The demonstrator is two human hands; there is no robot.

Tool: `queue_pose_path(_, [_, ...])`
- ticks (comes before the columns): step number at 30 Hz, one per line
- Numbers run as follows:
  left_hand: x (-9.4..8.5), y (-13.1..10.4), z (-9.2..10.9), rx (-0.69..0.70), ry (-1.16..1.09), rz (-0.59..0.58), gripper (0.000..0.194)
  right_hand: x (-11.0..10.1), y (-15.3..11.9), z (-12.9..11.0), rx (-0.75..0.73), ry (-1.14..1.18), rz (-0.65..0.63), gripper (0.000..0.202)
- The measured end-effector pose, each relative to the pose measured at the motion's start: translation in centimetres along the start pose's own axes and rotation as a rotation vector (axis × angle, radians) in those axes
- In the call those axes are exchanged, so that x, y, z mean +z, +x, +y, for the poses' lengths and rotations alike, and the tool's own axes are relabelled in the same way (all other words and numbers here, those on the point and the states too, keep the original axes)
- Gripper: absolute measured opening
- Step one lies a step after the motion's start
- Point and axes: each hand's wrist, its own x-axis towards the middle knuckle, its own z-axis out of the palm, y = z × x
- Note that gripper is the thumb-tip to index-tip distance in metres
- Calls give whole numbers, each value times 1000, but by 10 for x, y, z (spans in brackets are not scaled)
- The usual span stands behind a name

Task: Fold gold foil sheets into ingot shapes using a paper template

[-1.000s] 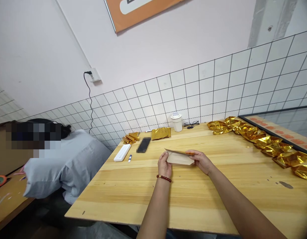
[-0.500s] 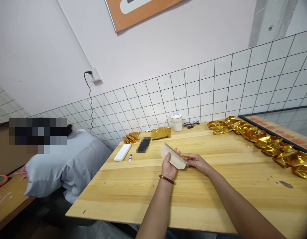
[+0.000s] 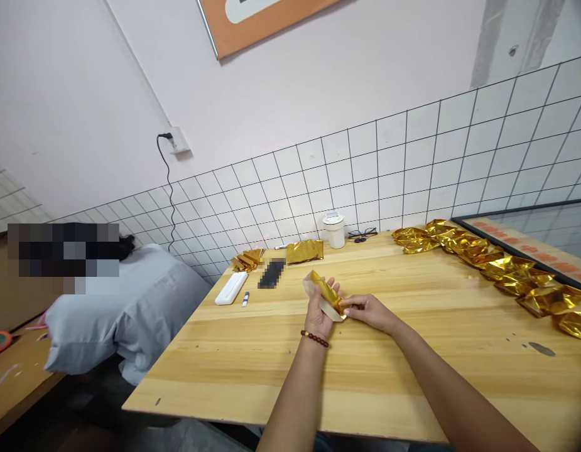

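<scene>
A sheet of gold foil paper (image 3: 328,295), pale on its other side, is partly folded above the middle of the wooden table (image 3: 215,370). My left hand (image 3: 320,314), with a dark red bead bracelet at the wrist, cradles it from beneath, thumb on the pale side. At the paper's right end, the fingers of my right hand (image 3: 368,311) pinch the gold flap. Folded gold paper pieces (image 3: 497,263) lie in a long row along the table's right side. A flat stack of gold sheets (image 3: 305,252) lies near the wall.
At the back left are more gold paper pieces (image 3: 249,258), a blurred dark phone-like object (image 3: 272,274), a white case (image 3: 231,288) and a small blue-and-white tube (image 3: 245,299). A white lidded cup (image 3: 335,230) and eyeglasses (image 3: 363,235) stand by the wall. Another person (image 3: 130,307) leans at the left.
The paper's right-hand edge has been folded over, so its gold face now shows where the pale side was. My right hand has moved slightly left with the flap.
</scene>
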Motion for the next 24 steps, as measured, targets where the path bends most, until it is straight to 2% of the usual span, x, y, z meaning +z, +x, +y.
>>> queue_pose_path(4, [-2,1,0,15,18,61,26,2,2,-2,34,60,107,41])
queue_pose_path(6, [-2,1,-1,9,11,51,23,2,2,-3,37,101,166,49])
queue_pose_path(8, [-3,1,-2,-8,15,15,24,3,3,-3,34,103,161,53])
queue_pose_path(12, [-3,3,2,5,24,-16,23,3,4,0,18,27,137,39])
queue_pose_path(16, [-5,8,9,94,-16,42,20,2,4,2,25,-15,192,35])
queue_pose_path(19, [-6,11,10,111,-21,59,20,-2,4,2,14,46,224,35])
queue_pose_path(24, [-4,12,4,138,73,47,23,-10,5,6,19,174,382,40])
